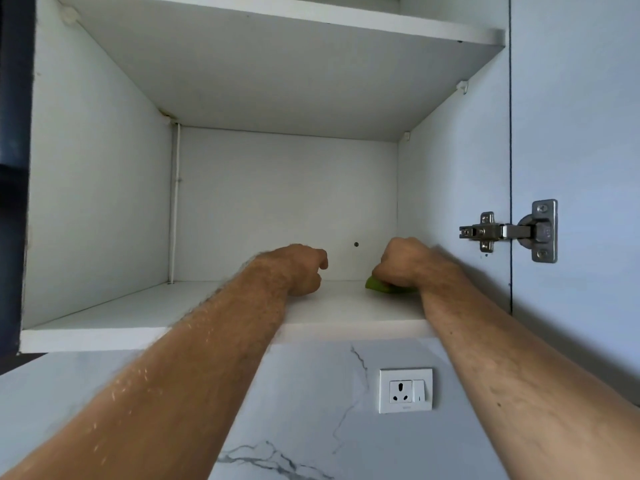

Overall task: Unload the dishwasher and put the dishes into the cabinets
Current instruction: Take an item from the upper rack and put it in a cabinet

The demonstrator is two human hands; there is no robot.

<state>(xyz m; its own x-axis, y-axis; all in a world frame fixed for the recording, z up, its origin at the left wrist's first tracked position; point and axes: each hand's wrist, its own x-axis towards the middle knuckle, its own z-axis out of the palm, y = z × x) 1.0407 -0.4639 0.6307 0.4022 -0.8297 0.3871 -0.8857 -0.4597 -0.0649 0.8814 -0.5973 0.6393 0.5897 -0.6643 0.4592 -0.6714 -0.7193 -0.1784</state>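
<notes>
Our right hand (401,261) curls over a green dish (377,285) directly beneath it at the shelf's (104,320) back right corner; left hand (304,268) loosely curled, empty, alongside.

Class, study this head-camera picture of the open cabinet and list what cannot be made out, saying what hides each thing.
- Green item, head view: the right hand covers most of it, so what it is stays unknown.
- Left hand: fingers curl away from the camera; whether they hold anything is hidden.
- Upper shelf: cut off by the top edge.
- Dishwasher: outside the view.
</notes>
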